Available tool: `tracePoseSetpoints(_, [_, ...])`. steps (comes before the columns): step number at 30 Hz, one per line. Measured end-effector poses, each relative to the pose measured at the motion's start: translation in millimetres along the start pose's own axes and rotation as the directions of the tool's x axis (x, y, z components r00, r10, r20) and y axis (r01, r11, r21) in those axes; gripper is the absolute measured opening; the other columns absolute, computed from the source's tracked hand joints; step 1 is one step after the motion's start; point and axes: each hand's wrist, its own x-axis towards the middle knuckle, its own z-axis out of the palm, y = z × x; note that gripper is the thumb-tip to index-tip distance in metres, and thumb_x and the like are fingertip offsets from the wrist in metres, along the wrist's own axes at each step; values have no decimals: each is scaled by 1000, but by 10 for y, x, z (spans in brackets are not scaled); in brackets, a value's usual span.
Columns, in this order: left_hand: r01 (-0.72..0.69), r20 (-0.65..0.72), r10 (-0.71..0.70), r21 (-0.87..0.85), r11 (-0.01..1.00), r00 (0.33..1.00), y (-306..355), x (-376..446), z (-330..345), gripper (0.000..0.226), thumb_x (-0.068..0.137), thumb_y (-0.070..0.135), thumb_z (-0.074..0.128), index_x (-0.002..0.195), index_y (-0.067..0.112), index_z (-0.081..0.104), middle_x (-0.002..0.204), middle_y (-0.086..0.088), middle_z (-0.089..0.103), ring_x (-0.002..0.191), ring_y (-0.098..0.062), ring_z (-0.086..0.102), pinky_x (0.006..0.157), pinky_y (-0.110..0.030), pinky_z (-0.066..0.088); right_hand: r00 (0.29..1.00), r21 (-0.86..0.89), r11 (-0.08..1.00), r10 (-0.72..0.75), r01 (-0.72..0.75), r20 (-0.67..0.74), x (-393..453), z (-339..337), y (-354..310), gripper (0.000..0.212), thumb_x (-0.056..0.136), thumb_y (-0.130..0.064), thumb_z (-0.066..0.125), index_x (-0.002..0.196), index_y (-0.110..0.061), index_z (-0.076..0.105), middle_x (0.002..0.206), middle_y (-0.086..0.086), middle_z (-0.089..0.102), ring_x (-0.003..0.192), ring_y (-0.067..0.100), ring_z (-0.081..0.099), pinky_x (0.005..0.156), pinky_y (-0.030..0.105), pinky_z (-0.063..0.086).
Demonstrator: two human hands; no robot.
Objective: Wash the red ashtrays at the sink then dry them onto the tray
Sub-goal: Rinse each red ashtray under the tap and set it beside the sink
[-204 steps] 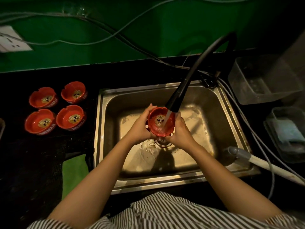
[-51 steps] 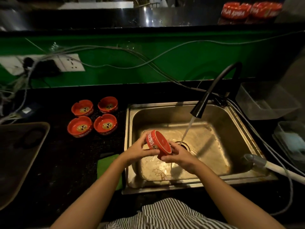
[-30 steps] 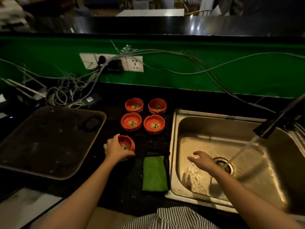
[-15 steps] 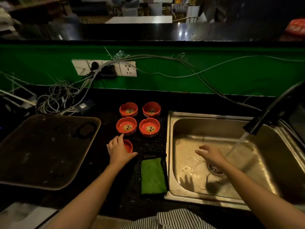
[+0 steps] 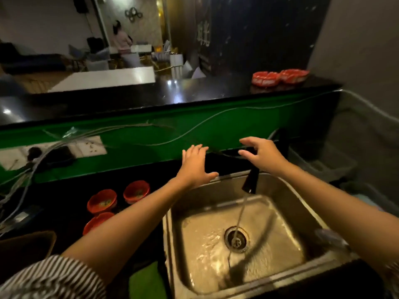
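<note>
Dim bar kitchen: black counter (image 5: 64, 203), green backsplash (image 5: 151, 145), raised black ledge (image 5: 194, 89) behind.

Left hand (image 5: 195, 167): raised over the sink's back edge, fingers straight and spread, nothing held.
Right hand (image 5: 262, 155): raised above the faucet (image 5: 250, 182), fingers loosely bent, nothing held.
Faucet: running, stream falling to the drain (image 5: 236, 238).
Sink (image 5: 280, 281): wet, no ashtray inside.
Ashtrays (image 5: 102, 200): three red ones visible on the counter left of the sink, partly hidden by the left forearm.
More ashtrays (image 5: 280, 77): red stack on the ledge, far right, well apart from the hands; washed or not, cannot tell.
Cloth (image 5: 146, 281): green, by the sink's near left corner.
Tray (image 5: 28, 244): brown corner at left, nothing on the visible part.

Progress, judged: neither hand washing at present; drying onto the tray apparently not begun.
</note>
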Motion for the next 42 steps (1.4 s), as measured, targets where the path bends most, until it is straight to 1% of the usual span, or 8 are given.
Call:
tracePoseSetpoints(4, [-142,2,142,85,986,990,610,639,-41,91,83,49,70,152,11,24,159,-12,19,149,-31,8,121,-50,2,998,-62,997,50,-52,-26,313,-508,286,48,86,-27,72,129,-8,60,128,8,62,120,19,57,100,25,40])
tracePoseSetpoints(10, [-204,-57,217,179,962,974,1223,1575,-92,91,84,46,69,152,8,23,159,-13,20,149,-31,11,121,-48,6,985,-107,981,155,-162,-71,806,-1058,791,55,86,-28,72,134,-7,55,136,9,56,128,22,50,105,27,36])
tracePoseSetpoints(18, [-45,-44,68,396,917,997,1368,2443,25,105,83,60,63,156,10,6,163,-13,7,150,-34,1,120,-55,0,973,-54,974,216,-221,-87,1588,-1394,1275,68,89,-34,68,144,-6,41,145,11,46,133,26,44,105,33,38])
tracePoseSetpoints(23, [18,-160,79,529,848,984,1299,2568,230,104,84,64,60,156,13,4,163,-12,8,150,-32,4,119,-55,4,953,25,966,258,-258,-161,2125,-1364,1456,74,81,-41,74,138,-7,44,137,13,51,127,30,47,104,41,43])
tracePoseSetpoints(28, [32,-218,106,550,834,970,1222,2618,319,102,85,66,55,156,17,2,163,-10,9,151,-29,5,120,-53,7,896,188,915,393,-358,-207,2629,-1235,1499,122,54,-71,78,145,-6,31,143,12,44,131,31,44,105,44,42])
tracePoseSetpoints(31, [35,-231,113,552,833,966,1203,2626,341,100,85,65,54,156,19,1,164,-9,8,151,-29,5,120,-53,6,847,182,877,477,-444,-235,2839,-1175,1417,141,47,-80,75,149,0,17,147,14,39,136,31,37,107,43,38])
tracePoseSetpoints(36, [39,-258,116,528,848,959,1196,2625,359,100,84,61,60,156,18,6,163,-10,12,150,-29,7,120,-53,7,809,77,864,494,-498,-318,2965,-1104,1370,122,56,-75,74,142,1,33,142,16,45,133,31,39,106,40,34])
tracePoseSetpoints(42, [-13,-163,100,468,884,982,1214,2602,224,108,80,65,62,156,17,2,164,-7,4,151,-26,0,121,-49,0,857,123,917,399,-380,-326,2616,-1113,1377,109,50,-76,76,129,-7,49,130,10,54,123,28,49,100,41,44])
